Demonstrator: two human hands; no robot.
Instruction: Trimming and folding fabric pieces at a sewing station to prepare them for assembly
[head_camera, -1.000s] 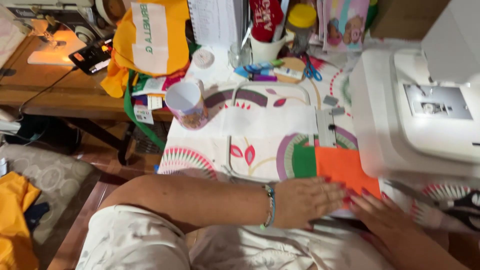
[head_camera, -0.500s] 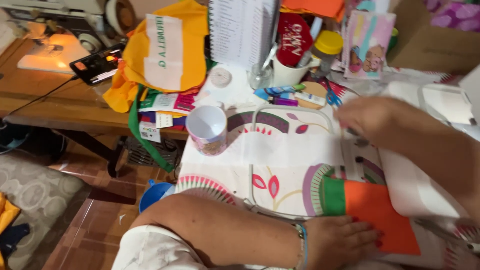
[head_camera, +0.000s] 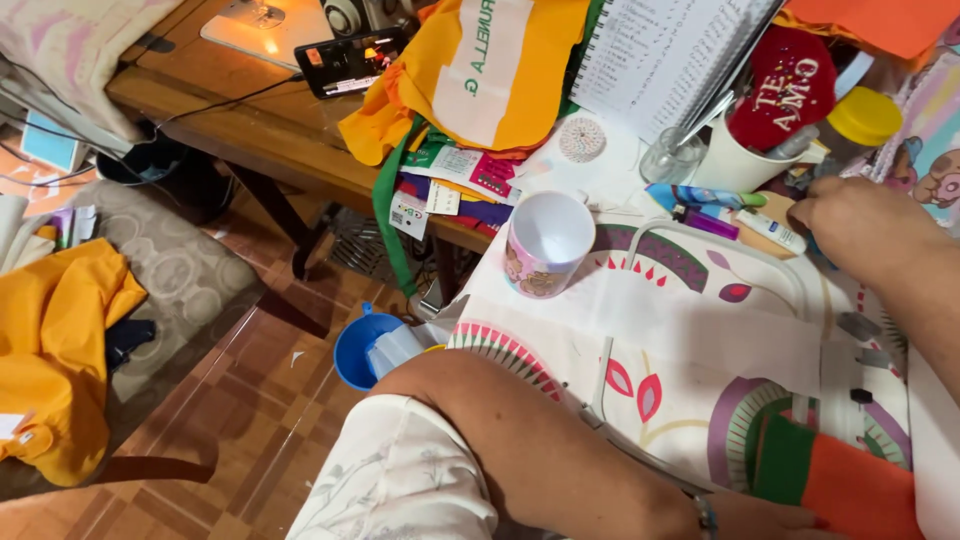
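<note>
Reaching hand: your right hand (head_camera: 860, 225) is out over the far clutter, knuckles up, fingers curled under and hidden. I cannot tell how far it is closed or whether it has anything.
Just beside that hand: markers and a glue stick (head_camera: 715, 205) lie at its thumb side. A white cup (head_camera: 735, 165) of tools stands just beyond them, and a yellow-lidded jar (head_camera: 865, 115) beyond the knuckles.
Holding hand: your left hand (head_camera: 775, 522) is mostly cut off by the bottom edge. One fingertip touches the orange fabric piece (head_camera: 860, 495), but its grip cannot be read.
Work piece: the orange piece, with a green strip (head_camera: 782, 460) on its near side, lies on the printed cloth (head_camera: 700, 330), right at your left fingertips and well apart from your right hand.
Progress, as a judgement: the piece is laid down and steadied. Nothing shows as lifted from the clutter, and no tool is at the piece yet.
Elsewhere: a pink mug (head_camera: 545, 245) stands empty, away to the left of both hands.
</note>
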